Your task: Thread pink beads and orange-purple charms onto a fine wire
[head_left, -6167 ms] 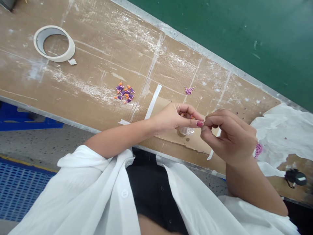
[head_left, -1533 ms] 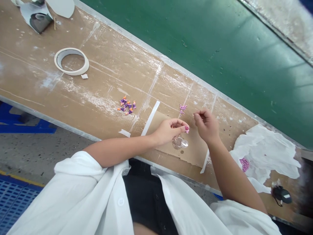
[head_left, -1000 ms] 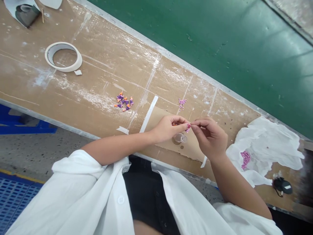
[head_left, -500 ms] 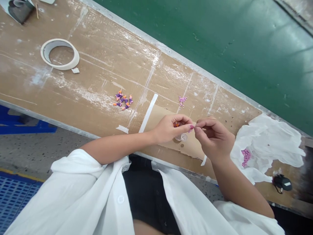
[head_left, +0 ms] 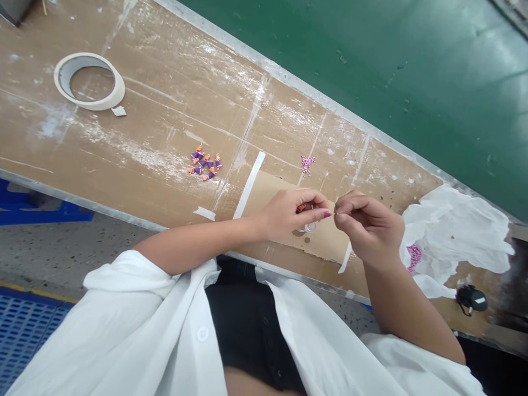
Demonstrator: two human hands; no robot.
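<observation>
here, the left hand [head_left: 282, 214] curls round a small orange-and-purple clay-like piece [head_left: 301, 208]; the right hand [head_left: 377, 228], at its three o'clock, pinches narrow, on what i cannot tell.

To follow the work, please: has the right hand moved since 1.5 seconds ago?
Yes, the right hand came nearer the black top, judged against the long white tape strip.

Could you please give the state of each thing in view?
Left hand, fingers curled around orange-and-purple figure.
Right hand, fingers pinched.
White ring-shaped tape roll, lying flat.
Thin white sheet, crumpled.
Small clear container, partly hidden.
Tiny pink beads, loosely clustered.
Other figures, loosely grouped.
</observation>
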